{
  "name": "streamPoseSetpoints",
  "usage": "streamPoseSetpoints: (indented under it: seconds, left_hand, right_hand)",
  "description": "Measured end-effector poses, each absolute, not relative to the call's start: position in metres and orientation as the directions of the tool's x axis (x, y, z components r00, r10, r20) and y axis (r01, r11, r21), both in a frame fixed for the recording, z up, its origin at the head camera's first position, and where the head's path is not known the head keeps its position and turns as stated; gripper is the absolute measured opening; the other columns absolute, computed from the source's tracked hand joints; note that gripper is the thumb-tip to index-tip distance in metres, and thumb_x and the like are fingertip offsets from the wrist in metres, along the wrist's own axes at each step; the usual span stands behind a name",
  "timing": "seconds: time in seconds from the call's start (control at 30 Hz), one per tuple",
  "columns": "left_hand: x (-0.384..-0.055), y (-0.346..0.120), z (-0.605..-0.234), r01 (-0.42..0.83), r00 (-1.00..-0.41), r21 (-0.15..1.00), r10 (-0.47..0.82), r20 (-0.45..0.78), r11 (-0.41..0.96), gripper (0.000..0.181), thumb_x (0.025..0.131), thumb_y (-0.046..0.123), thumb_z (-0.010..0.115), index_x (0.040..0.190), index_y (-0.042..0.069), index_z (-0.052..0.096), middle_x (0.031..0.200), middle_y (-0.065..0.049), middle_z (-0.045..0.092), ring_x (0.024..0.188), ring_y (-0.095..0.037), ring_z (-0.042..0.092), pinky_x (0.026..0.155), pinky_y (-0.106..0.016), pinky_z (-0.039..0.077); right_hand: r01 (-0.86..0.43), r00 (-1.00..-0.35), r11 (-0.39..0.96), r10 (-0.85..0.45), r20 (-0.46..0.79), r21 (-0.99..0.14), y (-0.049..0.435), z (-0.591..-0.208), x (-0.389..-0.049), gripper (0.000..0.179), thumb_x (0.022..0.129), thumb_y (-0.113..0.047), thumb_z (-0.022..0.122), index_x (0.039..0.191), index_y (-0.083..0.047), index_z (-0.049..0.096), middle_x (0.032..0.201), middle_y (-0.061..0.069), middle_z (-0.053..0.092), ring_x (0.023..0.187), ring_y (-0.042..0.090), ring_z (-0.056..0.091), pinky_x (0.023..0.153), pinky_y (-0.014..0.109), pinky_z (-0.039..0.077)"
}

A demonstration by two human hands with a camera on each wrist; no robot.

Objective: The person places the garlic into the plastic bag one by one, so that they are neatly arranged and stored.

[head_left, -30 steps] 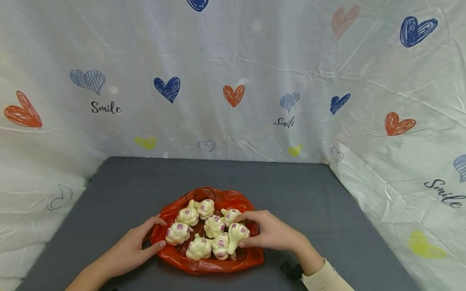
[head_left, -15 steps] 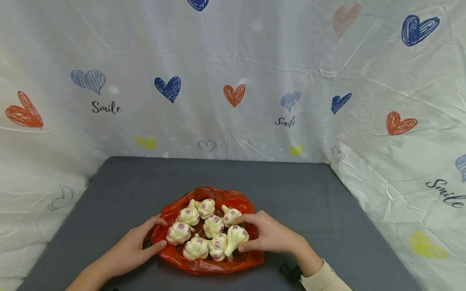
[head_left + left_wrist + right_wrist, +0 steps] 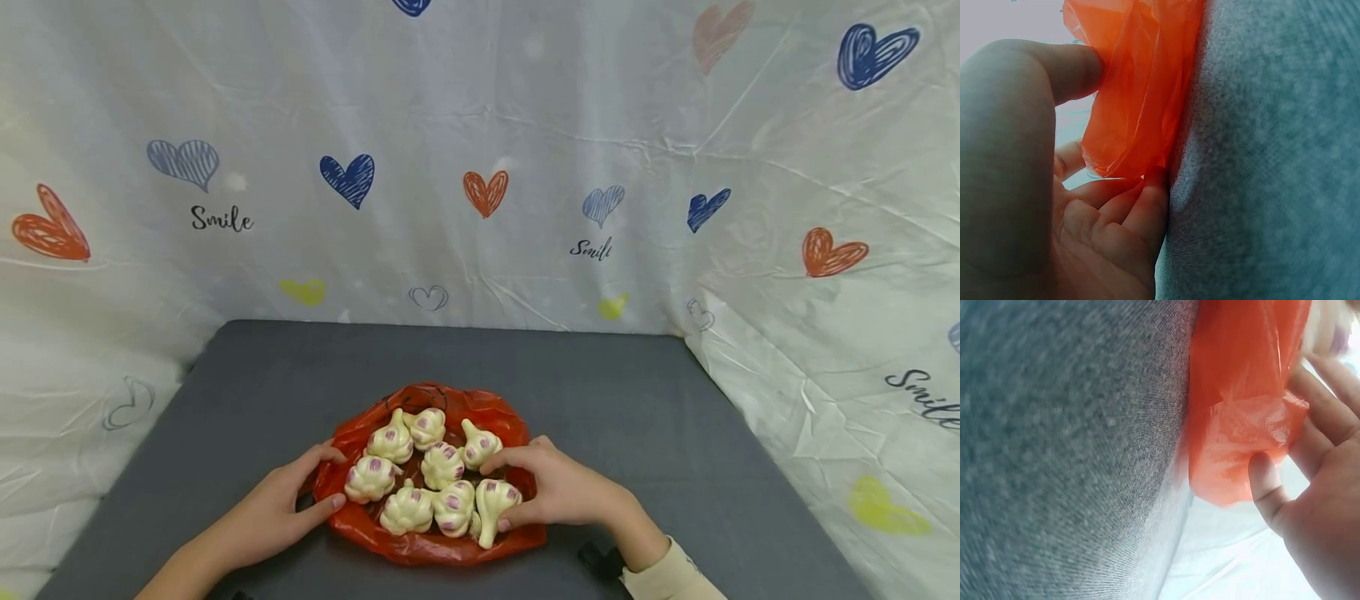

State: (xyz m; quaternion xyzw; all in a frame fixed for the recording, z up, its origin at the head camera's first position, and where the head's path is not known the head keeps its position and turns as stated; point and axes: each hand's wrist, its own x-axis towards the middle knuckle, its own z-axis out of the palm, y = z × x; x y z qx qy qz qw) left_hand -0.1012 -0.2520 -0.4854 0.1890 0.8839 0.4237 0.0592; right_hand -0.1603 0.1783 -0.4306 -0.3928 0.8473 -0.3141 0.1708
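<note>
A red plastic bag lies with its mouth rolled open, and several white garlic bulbs with purple patches sit inside. My left hand grips the bag's left rim, thumb at the near side and a finger over the edge farther back. The left wrist view shows its other fingers curled in against the red plastic. My right hand reaches over the right rim. Its thumb touches the rightmost garlic bulb, which lies with its stem toward me, while the index fingertip rests near the bulb behind. In the right wrist view one finger lies against the bag.
The bag rests on a dark grey table near its front. A white curtain printed with hearts stands behind and along both sides. A black strap sits by my right wrist, below a cream sleeve.
The rightmost garlic bulb has shifted toward me and slightly right, its stem turning toward the near rim. My right thumb has followed it down. My left hand has held its place on the bag.
</note>
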Motion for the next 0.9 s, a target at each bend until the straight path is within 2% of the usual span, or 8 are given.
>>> streamPoseSetpoints:
  seconds: [0.2, 0.33, 0.57, 0.67, 0.77, 0.9]
  left_hand:
    - [-0.101, -0.252, -0.485, 0.275, -0.927, 0.773, 0.372, 0.054, 0.572, 0.047, 0.105, 0.05, 0.073, 0.137, 0.02, 0.057, 0.156, -0.018, 0.057, 0.149, -0.048, 0.048, 0.108, -0.061, 0.051]
    - [-0.1, -0.252, -0.485, 0.271, -0.928, 0.771, 0.369, 0.05, 0.576, 0.047, 0.105, 0.05, 0.073, 0.138, 0.02, 0.057, 0.158, -0.02, 0.055, 0.15, -0.048, 0.047, 0.108, -0.06, 0.05]
    - [-0.099, -0.252, -0.484, 0.264, -0.927, 0.787, 0.373, 0.047, 0.557, 0.044, 0.107, 0.046, 0.071, 0.14, 0.02, 0.058, 0.168, -0.032, 0.038, 0.153, -0.053, 0.041, 0.106, -0.055, 0.053]
    - [-0.098, -0.251, -0.482, 0.29, -0.925, 0.772, 0.373, 0.073, 0.566, 0.039, 0.11, 0.044, 0.067, 0.141, 0.022, 0.059, 0.169, -0.031, 0.037, 0.153, -0.053, 0.041, 0.107, -0.059, 0.052]
    - [-0.098, -0.25, -0.48, 0.304, -0.929, 0.753, 0.356, 0.099, 0.584, 0.036, 0.112, 0.044, 0.064, 0.143, 0.025, 0.059, 0.173, -0.025, 0.034, 0.155, -0.05, 0.038, 0.111, -0.065, 0.047]
    - [-0.094, -0.245, -0.472, 0.297, -0.939, 0.742, 0.325, 0.113, 0.6, 0.043, 0.113, 0.046, 0.06, 0.149, 0.023, 0.057, 0.179, -0.019, 0.022, 0.158, -0.05, 0.032, 0.112, -0.073, 0.041]
  right_hand:
    - [-0.566, -0.629, 0.481, -0.777, -0.026, -0.669, 0.181, -0.43, -0.159, 0.06, 0.092, -0.049, 0.089, 0.14, -0.017, 0.071, 0.139, -0.011, 0.07, 0.118, 0.02, 0.055, 0.096, 0.041, 0.038]
    - [-0.574, -0.632, 0.456, -0.774, 0.014, -0.68, 0.183, -0.428, -0.158, 0.054, 0.096, -0.045, 0.086, 0.139, -0.016, 0.073, 0.135, -0.006, 0.073, 0.114, 0.021, 0.058, 0.096, 0.042, 0.038]
    - [-0.604, -0.646, 0.428, -0.757, 0.098, -0.673, 0.189, -0.425, -0.158, 0.037, 0.106, -0.038, 0.075, 0.137, -0.019, 0.074, 0.133, -0.008, 0.074, 0.112, 0.021, 0.061, 0.098, 0.046, 0.043]
    - [-0.611, -0.654, 0.426, -0.746, 0.123, -0.667, 0.19, -0.423, -0.159, 0.033, 0.107, -0.035, 0.074, 0.137, -0.02, 0.074, 0.133, -0.009, 0.074, 0.112, 0.023, 0.06, 0.096, 0.045, 0.043]
    - [-0.6, -0.672, 0.434, -0.729, 0.129, -0.672, 0.191, -0.42, -0.159, 0.032, 0.107, -0.035, 0.074, 0.136, -0.021, 0.075, 0.134, -0.009, 0.073, 0.114, 0.025, 0.059, 0.097, 0.049, 0.044]
    - [-0.581, -0.698, 0.446, -0.704, 0.135, -0.681, 0.191, -0.412, -0.161, 0.032, 0.108, -0.035, 0.073, 0.136, -0.021, 0.074, 0.136, -0.008, 0.072, 0.122, 0.025, 0.062, 0.102, 0.058, 0.047]
